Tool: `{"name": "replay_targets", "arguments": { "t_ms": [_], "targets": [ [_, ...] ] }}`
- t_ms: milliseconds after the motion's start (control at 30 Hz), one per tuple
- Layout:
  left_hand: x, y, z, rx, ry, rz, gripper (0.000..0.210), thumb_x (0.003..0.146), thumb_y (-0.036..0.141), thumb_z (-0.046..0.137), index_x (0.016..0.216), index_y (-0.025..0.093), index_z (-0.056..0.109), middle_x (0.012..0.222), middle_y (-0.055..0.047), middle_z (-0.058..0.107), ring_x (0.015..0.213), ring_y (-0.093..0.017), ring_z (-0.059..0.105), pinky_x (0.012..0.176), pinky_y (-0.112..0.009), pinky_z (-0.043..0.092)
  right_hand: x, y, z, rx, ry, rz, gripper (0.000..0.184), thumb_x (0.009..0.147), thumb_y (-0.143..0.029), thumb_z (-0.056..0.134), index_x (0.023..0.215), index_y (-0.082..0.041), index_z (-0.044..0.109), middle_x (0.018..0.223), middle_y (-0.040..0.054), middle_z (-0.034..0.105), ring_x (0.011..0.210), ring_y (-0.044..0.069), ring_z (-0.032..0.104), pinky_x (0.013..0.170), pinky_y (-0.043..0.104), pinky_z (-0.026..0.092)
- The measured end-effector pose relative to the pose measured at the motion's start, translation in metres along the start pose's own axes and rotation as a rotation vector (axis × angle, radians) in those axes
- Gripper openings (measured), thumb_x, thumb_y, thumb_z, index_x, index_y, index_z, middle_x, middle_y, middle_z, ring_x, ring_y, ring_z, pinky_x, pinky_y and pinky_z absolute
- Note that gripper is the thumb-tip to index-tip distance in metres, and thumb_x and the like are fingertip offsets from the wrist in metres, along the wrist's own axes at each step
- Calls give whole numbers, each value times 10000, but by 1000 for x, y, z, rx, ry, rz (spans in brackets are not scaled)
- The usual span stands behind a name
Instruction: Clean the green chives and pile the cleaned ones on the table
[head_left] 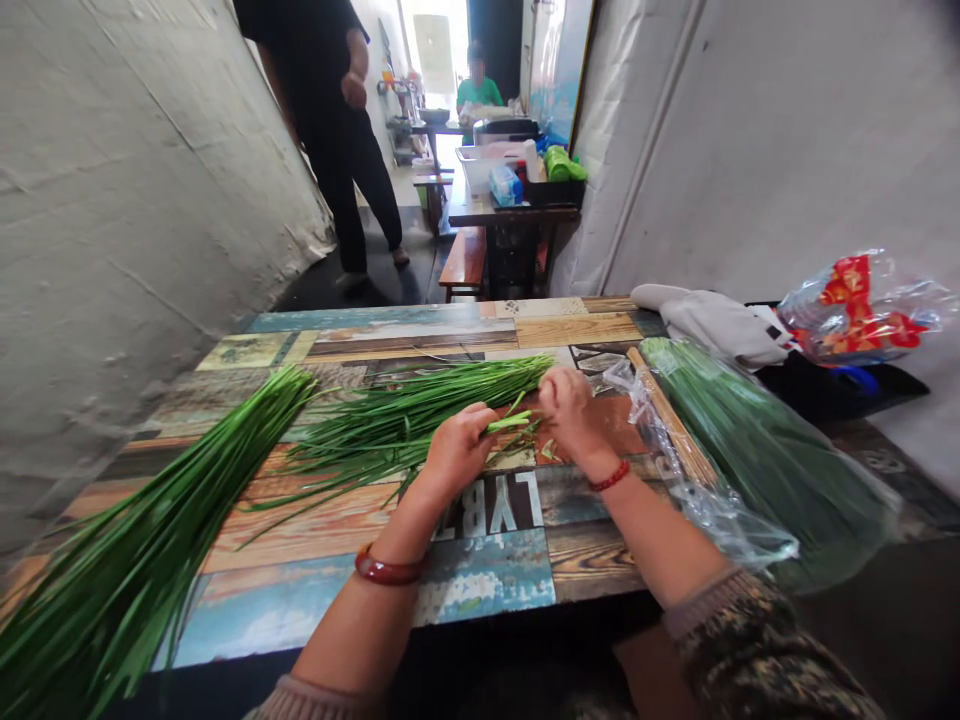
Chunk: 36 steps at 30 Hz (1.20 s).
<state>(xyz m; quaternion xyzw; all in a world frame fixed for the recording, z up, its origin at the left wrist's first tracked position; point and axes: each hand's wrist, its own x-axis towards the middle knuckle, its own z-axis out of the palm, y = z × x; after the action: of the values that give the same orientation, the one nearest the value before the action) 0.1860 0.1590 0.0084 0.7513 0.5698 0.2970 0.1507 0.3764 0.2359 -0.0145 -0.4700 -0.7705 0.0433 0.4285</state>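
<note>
My left hand [459, 445] is closed around a few green garlic chives [512, 424], their pale cut ends sticking out to the right. Just right of it, my right hand [567, 402] has its fingers drawn together by the ends of the chive pile [420, 395]; whether anything is between them is hidden. That loose pile lies across the middle of the table, leaves pointing left. Small pale scraps [550, 450] are scattered below my right hand. A larger bunch of chives [172, 510] lies at the left, its leaves hanging over the near edge.
On the right lie a plastic-wrapped chive bundle [757, 450], a bundle of thin sticks [679, 425], a pale cloth cap [712, 325] and a red-printed plastic bag [855, 305]. A person in black [337, 130] stands beyond the patchwork table [487, 575]; another in green [480, 92] is farther back.
</note>
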Motion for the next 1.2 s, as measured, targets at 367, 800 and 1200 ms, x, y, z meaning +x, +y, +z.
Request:
{"name": "replay_targets", "arguments": {
  "t_ms": [367,800,1200],
  "targets": [
    [1,-5,-3,-66,21,7,233,930,354,448,866,199,609,879,-38,598,825,-156,546,740,-255,408,12,14,-40,327,-517,-209,134,848,-331,630,890,-225,699,994,52,680,943,198,612,848,348,462],
    [-2,-12,-1,59,175,-134,199,895,362,495,958,210,607,858,-20,660,763,-152,585,690,-243,397,4,24,-32,-123,-486,-240,67,773,-198,719,811,-252,710,920,38,650,954,229,526,824,366,367],
    [0,-15,-6,-158,255,-158,296,920,364,440,938,182,674,810,-25,667,757,-143,599,711,-241,436,12,22,-35,303,-423,-162,118,896,-237,533,850,-208,638,850,25,673,829,182,592,797,326,433]
  ]
}}
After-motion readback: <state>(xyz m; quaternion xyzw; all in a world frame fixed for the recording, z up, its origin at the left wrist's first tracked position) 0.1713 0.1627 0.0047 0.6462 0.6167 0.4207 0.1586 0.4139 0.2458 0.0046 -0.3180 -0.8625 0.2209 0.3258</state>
